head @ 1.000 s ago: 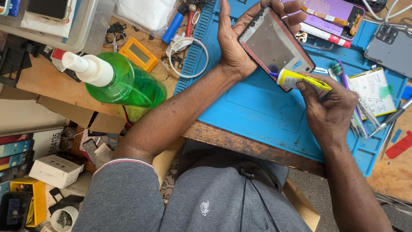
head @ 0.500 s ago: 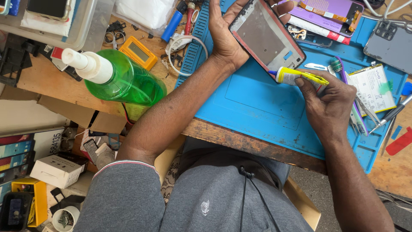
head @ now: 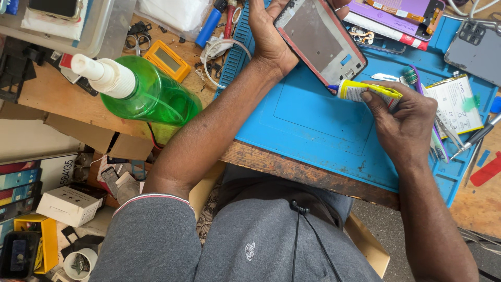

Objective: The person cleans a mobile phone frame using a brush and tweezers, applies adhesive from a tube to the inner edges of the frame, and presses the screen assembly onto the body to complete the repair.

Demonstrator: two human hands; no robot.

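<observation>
Right, your left hand (head: 269,36) cradles the phone frame (head: 319,39) tilted w/ its edge exposed, while your right hand (head: 404,120) grip pinches the yellow glue tube (head: 360,90), nozzle at the frame's lower corner, above the blue mat (head: 313,125).

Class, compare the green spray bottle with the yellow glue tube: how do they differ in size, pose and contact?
The green spray bottle is far bigger than the yellow glue tube. The bottle lies untouched on the wooden bench; the tube is gripped in the right hand, its tip at the phone frame. Both lie roughly sideways.
</observation>
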